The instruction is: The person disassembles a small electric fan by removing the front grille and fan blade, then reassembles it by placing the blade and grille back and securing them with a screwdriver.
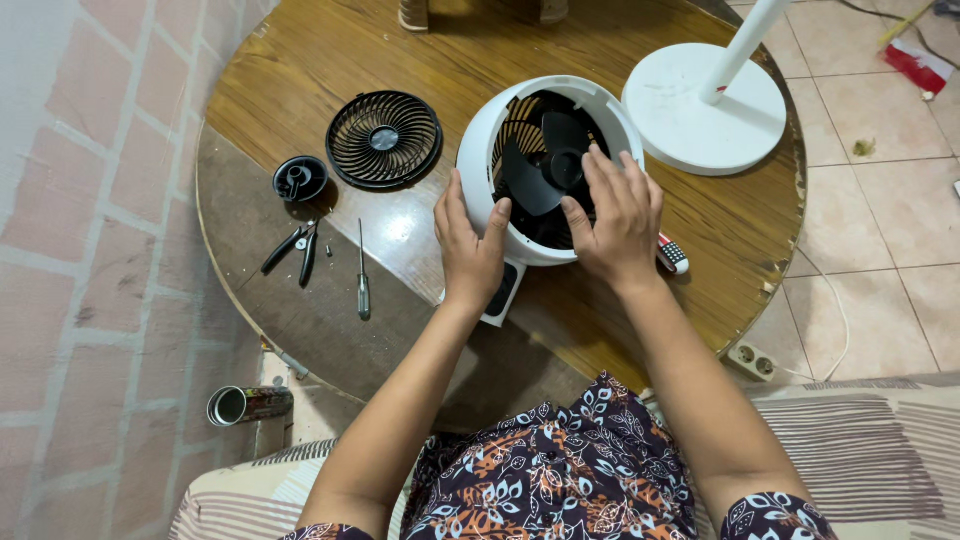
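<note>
Left hand (470, 250) grasps the white fan housing (480, 150) rim; right hand (615, 215) fingers rest unclenched on the black blade (535, 185). Grille (384, 139), pliers (295, 248), screwdriver (362, 275) lie leftward, near the surface (300, 70) edge.

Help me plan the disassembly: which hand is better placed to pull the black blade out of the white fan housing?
Likely the right hand: its fingers already reach inside the white fan housing over the black blade. The left hand grips the housing's outer rim, steadying it.
</note>
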